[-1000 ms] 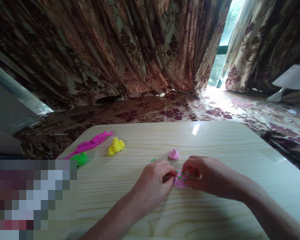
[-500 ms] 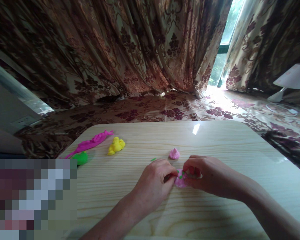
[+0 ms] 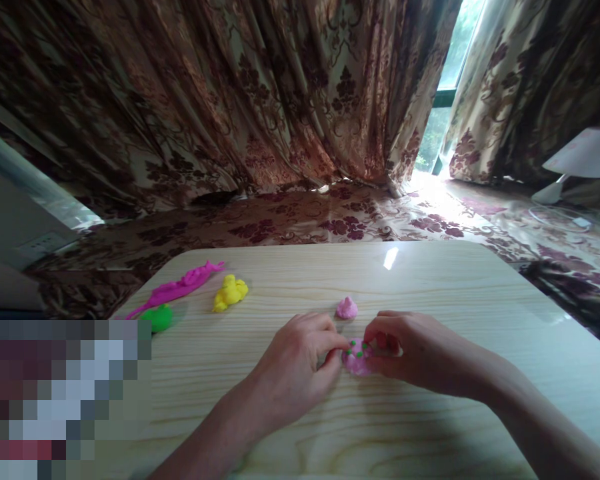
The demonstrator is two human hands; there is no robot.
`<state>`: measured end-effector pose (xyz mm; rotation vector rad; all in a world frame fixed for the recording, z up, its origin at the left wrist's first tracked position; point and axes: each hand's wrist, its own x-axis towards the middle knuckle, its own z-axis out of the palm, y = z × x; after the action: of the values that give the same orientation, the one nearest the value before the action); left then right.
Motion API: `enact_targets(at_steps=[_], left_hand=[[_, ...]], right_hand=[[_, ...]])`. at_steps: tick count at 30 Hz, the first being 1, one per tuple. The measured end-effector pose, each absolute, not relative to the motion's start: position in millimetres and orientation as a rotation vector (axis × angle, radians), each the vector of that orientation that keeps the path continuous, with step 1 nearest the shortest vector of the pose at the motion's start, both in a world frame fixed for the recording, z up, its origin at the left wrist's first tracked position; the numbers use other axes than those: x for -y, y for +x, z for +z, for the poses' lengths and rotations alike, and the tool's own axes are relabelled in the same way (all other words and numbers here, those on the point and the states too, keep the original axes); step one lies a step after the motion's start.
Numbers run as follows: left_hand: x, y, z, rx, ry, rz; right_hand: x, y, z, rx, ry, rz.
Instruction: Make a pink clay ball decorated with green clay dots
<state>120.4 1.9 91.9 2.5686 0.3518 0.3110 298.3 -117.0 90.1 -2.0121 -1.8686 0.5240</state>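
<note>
A small, flattened piece of light-pink modelling clay (image 3: pixel 356 363) with several green dots lies on the table between my hands. My right hand (image 3: pixel 415 350) pinches its right edge, thumb and index finger curled close together. At the left edge, my left hand (image 3: pixel 303 360) is closed, with the index fingertip against the clay and the thumb just below. The fingertips partly cover the piece's sides. Just beyond my hands stands a pink clay lump (image 3: pixel 347 308) with a peaked top.
At the table's far left lie a long magenta clay strip (image 3: pixel 183 287), a yellow clay lump (image 3: pixel 230 293) and a green clay lump (image 3: pixel 159 319), beside a blurred-out patch. The wood-grain table (image 3: pixel 290 273) reaches a patterned ledge. A white lamp (image 3: pixel 583 153) stands far right.
My left hand has shifted slightly left, uncovering more of the dotted clay's left edge. The small green sliver beyond that hand no longer shows. My right hand stays almost in place.
</note>
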Motion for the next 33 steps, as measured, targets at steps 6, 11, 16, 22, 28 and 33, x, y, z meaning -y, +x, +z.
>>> enact_targets(at_steps=[6,11,16,22,28,33], left_hand=[[-1.9,120.3,94.4,-0.337,2.596,0.280],[-32.1,111.3,96.2,-0.576,2.576,0.502],[-51.6,101.5,90.6,-0.784,2.708,0.423],[-44.7,106.0,80.5,-0.844,2.760,0.325],[-34.7,114.6,86.4,-0.837,2.456,0.468],[-14.9,121.4,97.6,-0.612,1.771,0.371]], right_hand=[[117.0,298.1,90.0,1.850,-2.001,0.521],[117.9,299.7,94.6,1.815,-1.990,0.576],[117.4,305.4,97.7,1.762,-2.032,0.584],[113.7,309.0,94.5,1.745,-1.979,0.355],[107.9,294.3,91.5,1.637,-1.688,0.262],[104.5,276.9,92.0,1.644,-1.501,0.300]])
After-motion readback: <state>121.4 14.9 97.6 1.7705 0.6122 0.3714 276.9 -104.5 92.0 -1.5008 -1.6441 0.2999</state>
